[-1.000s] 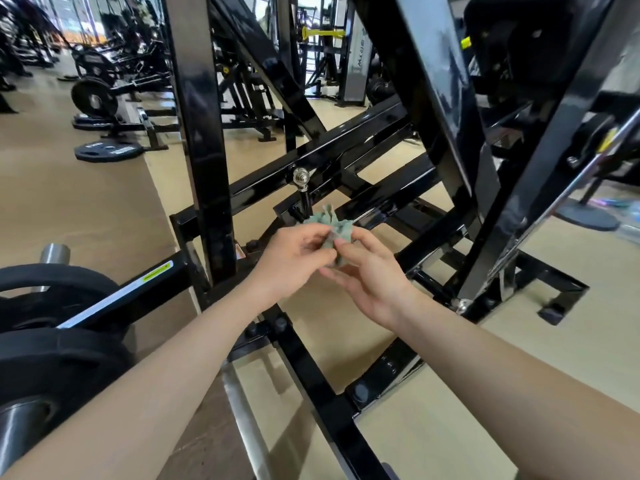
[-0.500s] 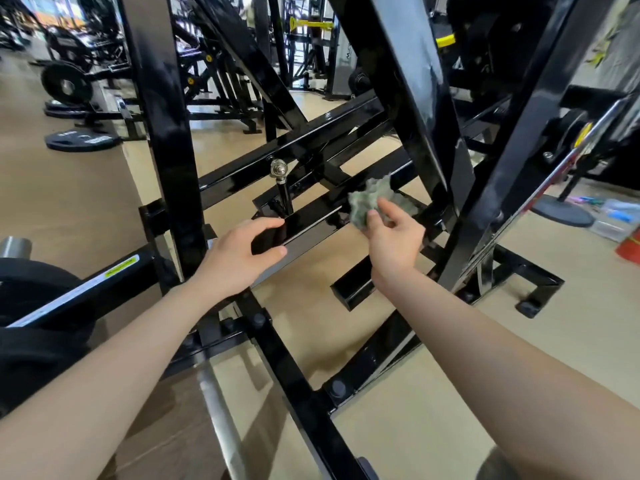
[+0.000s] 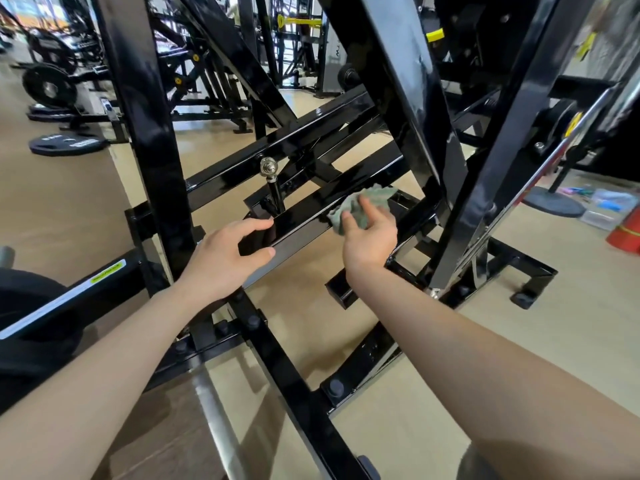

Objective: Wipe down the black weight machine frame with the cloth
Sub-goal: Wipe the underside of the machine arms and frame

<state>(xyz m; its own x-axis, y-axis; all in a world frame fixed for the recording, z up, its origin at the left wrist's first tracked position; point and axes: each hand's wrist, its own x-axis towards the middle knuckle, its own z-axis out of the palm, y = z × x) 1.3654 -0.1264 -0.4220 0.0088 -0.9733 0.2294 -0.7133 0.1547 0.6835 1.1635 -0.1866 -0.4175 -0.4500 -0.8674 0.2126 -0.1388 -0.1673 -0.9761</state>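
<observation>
The black weight machine frame (image 3: pixel 152 143) fills the view with glossy uprights and slanted bars. A crumpled grey-green cloth (image 3: pixel 369 202) lies against a slanted black bar (image 3: pixel 311 206) at mid-height. My right hand (image 3: pixel 369 237) presses the cloth onto that bar with straight fingers on top of it. My left hand (image 3: pixel 225 258) grips the lower end of the same bar, fingers over its top and thumb on its near face. A chrome-knobbed pin (image 3: pixel 269 168) stands just beyond my left hand.
A weight plate (image 3: pixel 67 144) lies on the tan floor at the far left, with other gym machines behind it. A loaded plate (image 3: pixel 31 306) sits at my near left. A plastic box (image 3: pixel 613 206) and a red object (image 3: pixel 627 233) are at the right.
A second ago both hands held the cloth together in front of me. The right hand then carried it up onto the slanted bar, while the left took hold of the bar's lower end.
</observation>
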